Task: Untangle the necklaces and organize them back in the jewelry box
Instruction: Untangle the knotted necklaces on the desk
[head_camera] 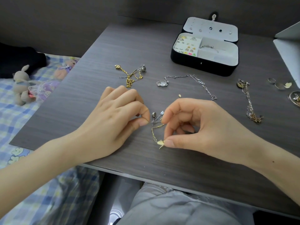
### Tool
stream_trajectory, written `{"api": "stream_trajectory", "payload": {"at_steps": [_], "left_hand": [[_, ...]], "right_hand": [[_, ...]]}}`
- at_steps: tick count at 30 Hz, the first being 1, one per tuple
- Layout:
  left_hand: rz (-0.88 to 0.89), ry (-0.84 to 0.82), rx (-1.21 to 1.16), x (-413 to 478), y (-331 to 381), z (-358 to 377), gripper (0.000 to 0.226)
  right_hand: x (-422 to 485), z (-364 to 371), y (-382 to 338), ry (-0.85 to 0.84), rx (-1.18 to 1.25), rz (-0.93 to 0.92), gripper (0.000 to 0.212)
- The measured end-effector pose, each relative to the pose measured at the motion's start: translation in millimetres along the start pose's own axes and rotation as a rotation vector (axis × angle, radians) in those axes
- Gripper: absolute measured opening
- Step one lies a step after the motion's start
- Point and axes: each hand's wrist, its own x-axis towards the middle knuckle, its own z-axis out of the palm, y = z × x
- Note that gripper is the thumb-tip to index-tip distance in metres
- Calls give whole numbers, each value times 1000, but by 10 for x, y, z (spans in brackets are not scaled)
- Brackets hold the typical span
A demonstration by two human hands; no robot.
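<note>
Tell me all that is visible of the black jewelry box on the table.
The jewelry box is a rounded rectangular case, black outside, with pale grey lining that looks soft. It stands open on the dark wood-grain table, far right, its lid swung back with a snap tab on top and a few small studs pinned inside. The left compartment holds rings and small earrings, some gold, some brightly coloured; the rear right one holds a thin silver piece. Only the table touches it.

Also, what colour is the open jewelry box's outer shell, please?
Black rectangular jewelry box shell, clearest in head view.
</note>
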Motion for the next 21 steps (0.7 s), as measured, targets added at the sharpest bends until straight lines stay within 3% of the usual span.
{"api": "stream_trajectory", "payload": {"at_steps": [12,21], "left_hand": [[-33,15,-82,70,-15,3,22],[-1,7,-48,-5,-12,24,23]], "right_hand": [[9,32,-14,98,44,-34,31],[47,315,88,331,-349,-84,39]]}}
